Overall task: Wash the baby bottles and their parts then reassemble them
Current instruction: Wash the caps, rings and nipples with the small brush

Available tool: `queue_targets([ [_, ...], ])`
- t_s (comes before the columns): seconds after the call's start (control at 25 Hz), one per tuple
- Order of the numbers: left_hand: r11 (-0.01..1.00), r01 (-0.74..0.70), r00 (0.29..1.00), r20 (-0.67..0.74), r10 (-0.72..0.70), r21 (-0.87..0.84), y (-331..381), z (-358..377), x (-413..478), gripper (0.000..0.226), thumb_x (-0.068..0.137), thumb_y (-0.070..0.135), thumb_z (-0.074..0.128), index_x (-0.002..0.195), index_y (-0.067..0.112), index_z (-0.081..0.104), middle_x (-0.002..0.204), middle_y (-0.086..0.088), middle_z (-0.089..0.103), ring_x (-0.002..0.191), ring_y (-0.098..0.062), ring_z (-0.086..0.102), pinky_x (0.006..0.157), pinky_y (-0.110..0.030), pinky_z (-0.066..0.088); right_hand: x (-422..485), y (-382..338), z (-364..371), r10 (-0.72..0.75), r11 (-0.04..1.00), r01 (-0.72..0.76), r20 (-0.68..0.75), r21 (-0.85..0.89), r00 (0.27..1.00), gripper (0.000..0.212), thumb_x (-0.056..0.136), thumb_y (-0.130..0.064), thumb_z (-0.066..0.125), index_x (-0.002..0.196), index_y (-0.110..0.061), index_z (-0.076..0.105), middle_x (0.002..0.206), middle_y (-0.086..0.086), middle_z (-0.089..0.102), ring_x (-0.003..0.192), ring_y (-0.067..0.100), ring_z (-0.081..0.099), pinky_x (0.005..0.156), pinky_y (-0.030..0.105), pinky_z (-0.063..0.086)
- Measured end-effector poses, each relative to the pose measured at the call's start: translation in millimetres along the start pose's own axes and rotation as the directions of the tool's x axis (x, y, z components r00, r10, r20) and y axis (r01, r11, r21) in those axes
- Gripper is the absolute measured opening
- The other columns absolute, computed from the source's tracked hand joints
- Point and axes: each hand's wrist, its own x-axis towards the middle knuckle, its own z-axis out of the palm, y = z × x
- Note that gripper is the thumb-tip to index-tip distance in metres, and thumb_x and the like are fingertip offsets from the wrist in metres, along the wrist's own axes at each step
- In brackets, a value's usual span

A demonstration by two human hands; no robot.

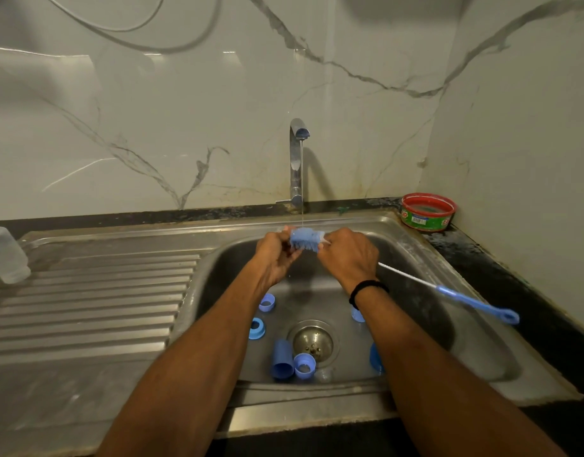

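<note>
Person holds the bottle brush point(304, 239) right under the tap point(297, 159) stream so the bristles rinse clean. Right hand point(348, 255) has its grip pinched on the wire stem next to the head. Left hand point(274, 255) grip is curled round the bristle end, probably squeezing soap out. Blue rings and caps point(282, 359) sit down in the sink point(237, 258) around the drain point(313, 341), likely next up. Clear bottles point(5, 255) are parked on the drainboard point(102, 291).
</note>
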Motion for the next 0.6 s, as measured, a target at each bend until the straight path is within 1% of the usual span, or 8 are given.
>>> queue_targets([
  [0.08,1.0,-0.007,1.0,0.004,0.007,-0.017,0.8,0.4,-2.5,0.031,0.101,0.027,0.057,0.117,0.001,0.063,0.114,-0.02,0.072,0.106,-0.029,0.071,0.09,-0.036,0.059,0.3,-6.8,1.1,-0.066,0.996,0.063,-0.055,-0.069,0.996,0.016,0.091,-0.03,0.061,0.098,-0.018,0.07,0.087,0.002,0.067,0.074,0.017,0.054,0.064,0.025,0.038],
  [0.12,1.0,-0.016,1.0,0.006,0.016,-0.018,1.4,0.5,-3.5,0.031,0.101,0.026,0.058,0.118,0.0,0.063,0.114,-0.02,0.072,0.105,-0.029,0.071,0.091,-0.037,0.059,0.7,-8.3,-0.5,-0.072,0.995,0.067,-0.062,-0.073,0.995,0.016,0.091,-0.029,0.061,0.099,-0.018,0.07,0.088,0.003,0.067,0.076,0.018,0.056,0.065,0.026,0.038],
  [0.24,0.999,-0.008,1.0,0.023,0.008,0.033,4.1,-0.9,-1.0,0.028,0.101,0.005,0.049,0.124,-0.005,0.06,0.122,-0.025,0.067,0.113,-0.033,0.067,0.095,-0.039,0.057,1.8,-4.6,-8.6,-0.006,1.0,0.006,-0.056,0.0,0.998,0.02,0.09,-0.035,0.059,0.092,-0.016,0.067,0.079,0.002,0.059,0.07,0.018,0.052,0.061,0.025,0.034],
  [0.28,0.999,0.0,0.999,0.038,-0.001,0.051,4.7,0.9,-1.6,0.03,0.1,0.003,0.046,0.124,-0.006,0.06,0.123,-0.025,0.067,0.115,-0.034,0.066,0.097,-0.04,0.056,2.3,-2.4,-10.1,0.01,1.0,-0.009,-0.06,0.01,0.998,0.022,0.089,-0.036,0.06,0.091,-0.016,0.066,0.078,0.002,0.058,0.07,0.018,0.051,0.06,0.024,0.033],
  [0.36,0.999,0.011,0.999,0.038,-0.013,0.052,4.4,4.5,-3.5,0.029,0.103,0.014,0.048,0.122,-0.003,0.062,0.118,-0.023,0.07,0.111,-0.032,0.068,0.097,-0.04,0.056,3.2,-1.0,-9.3,0.012,1.0,-0.012,-0.079,-0.006,0.997,0.024,0.088,-0.037,0.061,0.095,-0.015,0.066,0.08,0.002,0.058,0.072,0.018,0.05,0.062,0.025,0.035],
  [0.44,0.998,0.002,1.0,-0.003,-0.002,0.067,2.3,5.1,-2.2,0.032,0.101,0.029,0.059,0.115,0.001,0.066,0.111,-0.019,0.073,0.102,-0.027,0.071,0.095,-0.04,0.058,2.3,-4.1,-6.2,-0.011,0.999,0.008,-0.084,-0.036,0.996,0.027,0.089,-0.038,0.061,0.1,-0.014,0.066,0.085,0.004,0.061,0.074,0.018,0.049,0.065,0.027,0.037],
  [0.52,0.992,-0.019,0.999,-0.039,0.024,0.123,-0.8,2.0,0.9,0.025,0.095,0.02,0.068,0.112,0.001,0.068,0.109,-0.02,0.074,0.1,-0.026,0.072,0.093,-0.039,0.059,2.0,-4.8,-5.3,-0.009,1.0,0.007,-0.072,-0.029,0.997,0.03,0.09,-0.041,0.061,0.102,-0.013,0.066,0.087,0.005,0.061,0.075,0.017,0.049,0.065,0.027,0.037],
  [0.6,0.991,-0.034,0.997,-0.069,0.043,0.131,-1.6,0.2,3.7,0.017,0.095,0.007,0.062,0.108,-0.002,0.069,0.108,-0.022,0.072,0.095,-0.024,0.071,0.091,-0.037,0.06,2.6,-1.9,-6.6,0.026,1.0,-0.027,-0.07,-0.003,0.997,0.029,0.09,-0.039,0.061,0.1,-0.013,0.066,0.082,0.004,0.059,0.073,0.016,0.05,0.059,0.023,0.035],
])
